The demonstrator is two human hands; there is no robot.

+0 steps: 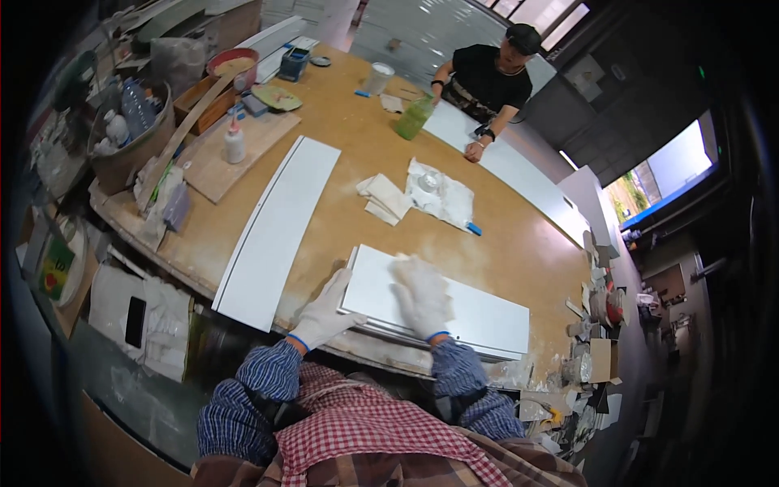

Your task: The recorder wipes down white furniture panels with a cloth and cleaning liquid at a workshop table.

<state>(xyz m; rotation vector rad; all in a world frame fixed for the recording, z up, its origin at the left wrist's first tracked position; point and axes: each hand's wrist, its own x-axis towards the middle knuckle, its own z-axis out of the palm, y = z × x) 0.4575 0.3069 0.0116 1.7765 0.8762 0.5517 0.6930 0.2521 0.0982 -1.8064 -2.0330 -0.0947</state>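
Note:
A white panel [479,312] lies at the table's near edge, on top of at least one more panel. My left hand [324,312], in a white glove with a blue cuff, grips its left end, thumb along the near edge. On the panel's upper face rests my gloved right hand [420,304], smeared by motion. It presses a pale cloth [443,294] against the surface; the fingers are partly lost in the blur. To the left lies another long white panel [280,231], apart from my hands. Beyond the panel sit a folded cloth [384,199] and a crumpled white sheet [442,195].
Across the tan table [357,130] a person [491,81] leans over a long white panel [519,178], holding a green bottle-like container [415,116]. A small white bottle [234,144] stands on a board [207,174] at left. Scraps and boxes [600,361] crowd the right side.

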